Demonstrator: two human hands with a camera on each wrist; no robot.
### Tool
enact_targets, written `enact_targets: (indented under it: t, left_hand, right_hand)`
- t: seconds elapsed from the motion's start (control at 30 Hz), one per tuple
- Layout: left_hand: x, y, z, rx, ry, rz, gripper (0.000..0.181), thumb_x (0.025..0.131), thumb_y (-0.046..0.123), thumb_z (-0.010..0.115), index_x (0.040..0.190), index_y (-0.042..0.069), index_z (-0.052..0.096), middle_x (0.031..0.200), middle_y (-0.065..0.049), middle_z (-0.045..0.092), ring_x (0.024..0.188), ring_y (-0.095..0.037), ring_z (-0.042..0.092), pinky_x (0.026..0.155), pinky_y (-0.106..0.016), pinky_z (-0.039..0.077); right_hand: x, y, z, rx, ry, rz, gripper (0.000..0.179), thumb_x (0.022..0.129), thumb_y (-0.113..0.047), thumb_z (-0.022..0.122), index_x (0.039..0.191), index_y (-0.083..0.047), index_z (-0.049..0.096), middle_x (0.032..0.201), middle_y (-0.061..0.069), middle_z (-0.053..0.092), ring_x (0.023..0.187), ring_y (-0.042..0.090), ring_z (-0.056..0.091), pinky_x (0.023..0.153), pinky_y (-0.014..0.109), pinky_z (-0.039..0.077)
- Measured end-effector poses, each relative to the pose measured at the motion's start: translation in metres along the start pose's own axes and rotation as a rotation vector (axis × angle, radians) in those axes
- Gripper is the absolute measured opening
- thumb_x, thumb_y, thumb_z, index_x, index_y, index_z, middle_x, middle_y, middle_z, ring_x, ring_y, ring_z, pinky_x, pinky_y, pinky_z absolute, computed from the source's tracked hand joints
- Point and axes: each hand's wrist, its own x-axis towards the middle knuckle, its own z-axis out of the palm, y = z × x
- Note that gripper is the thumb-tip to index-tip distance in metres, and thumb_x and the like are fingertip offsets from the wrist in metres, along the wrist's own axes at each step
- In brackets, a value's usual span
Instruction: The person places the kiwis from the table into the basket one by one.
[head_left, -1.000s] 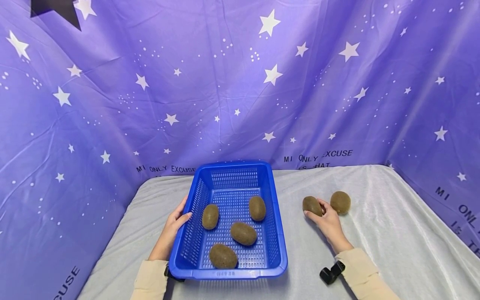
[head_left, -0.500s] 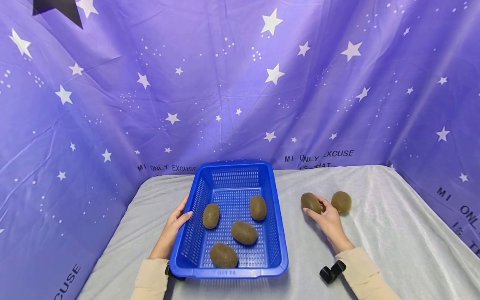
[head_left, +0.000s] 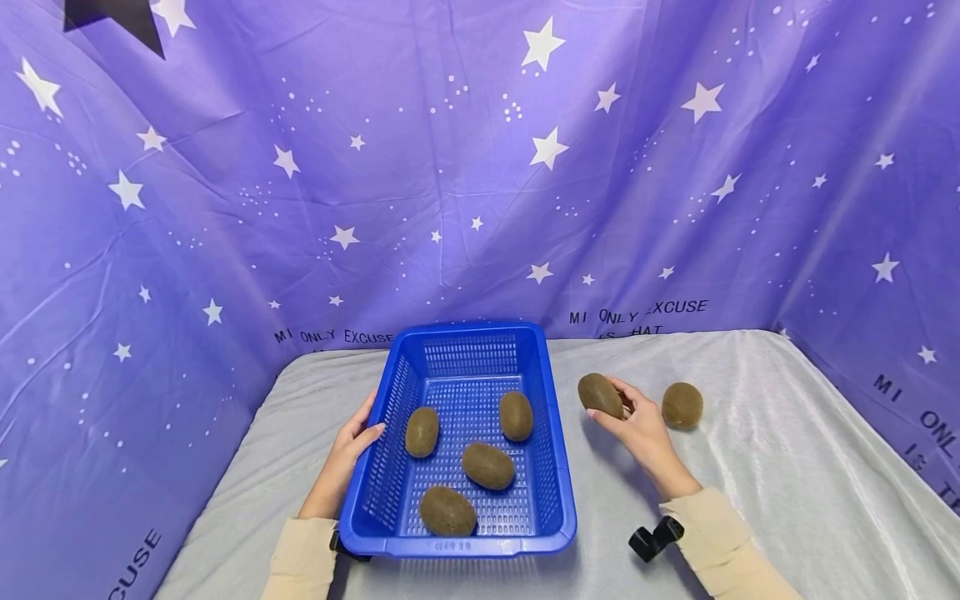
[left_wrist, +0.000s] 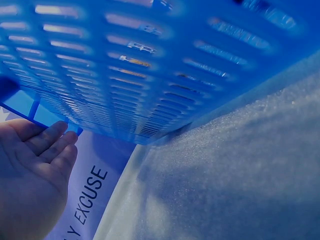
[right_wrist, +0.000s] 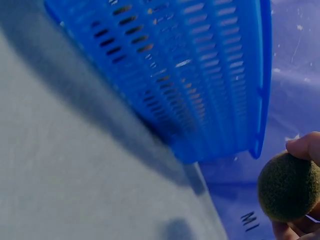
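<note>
A blue plastic basket [head_left: 557, 467] with slotted walls holds several brown kiwis, one kiwi [head_left: 487, 465] near its middle. My left hand [head_left: 347, 454] grips the basket's left rim, thumb over the top and fingers along the outside. In the left wrist view, the fingers [left_wrist: 55, 142] reach up under the rim beside the slotted wall. My right hand [head_left: 643, 429] pinches another kiwi [head_left: 598, 395] between thumb and fingers, right of the basket. The right wrist view shows that kiwi [right_wrist: 286, 187] raised beside the basket's wall, its shadow on the cloth below.
One more kiwi [head_left: 682, 406] lies on the grey cloth [head_left: 795, 467] to the right of my right hand. A purple curtain [head_left: 450, 167] with white stars stands behind the table and along both sides.
My right hand has lifted its kiwi and carried it left toward the basket, away from the kiwi on the cloth. The left hand and basket have stayed put.
</note>
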Motion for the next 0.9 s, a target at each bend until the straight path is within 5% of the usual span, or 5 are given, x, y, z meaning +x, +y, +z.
enact_targets:
  t: [0.17, 0.47, 0.9]
  left_hand:
    - [0.000, -0.001, 0.000, -0.005, -0.009, 0.024, 0.063, 0.099, 0.013, 0.044, 0.153, 0.020, 0.013, 0.154, -0.014, 0.020, 0.123, -0.022, 0.045, 0.089, -0.035, 0.049]
    - [0.000, -0.001, 0.000, -0.024, -0.021, 0.043, 0.063, 0.098, 0.012, 0.044, 0.153, 0.017, 0.013, 0.154, -0.017, 0.018, 0.120, -0.016, 0.048, 0.089, -0.033, 0.049]
    - [0.000, 0.000, 0.000, -0.023, -0.025, 0.048, 0.063, 0.098, 0.011, 0.044, 0.153, 0.016, 0.013, 0.154, -0.018, 0.019, 0.120, -0.015, 0.048, 0.089, -0.031, 0.049]
  right_hand:
    - [-0.004, -0.015, 0.002, 0.036, -0.046, -0.023, 0.064, 0.080, -0.012, 0.074, 0.135, 0.003, 0.046, 0.126, 0.022, 0.055, 0.102, 0.006, 0.054, 0.083, 0.009, 0.042]
    - [-0.008, -0.033, 0.005, -0.011, -0.110, -0.100, 0.065, 0.079, -0.014, 0.075, 0.136, 0.001, 0.047, 0.131, 0.020, 0.052, 0.116, 0.028, 0.051, 0.090, 0.010, 0.037]
    - [-0.010, -0.049, 0.014, 0.078, -0.252, -0.101, 0.064, 0.079, -0.013, 0.075, 0.135, -0.001, 0.048, 0.131, 0.018, 0.053, 0.116, 0.029, 0.052, 0.091, 0.015, 0.042]
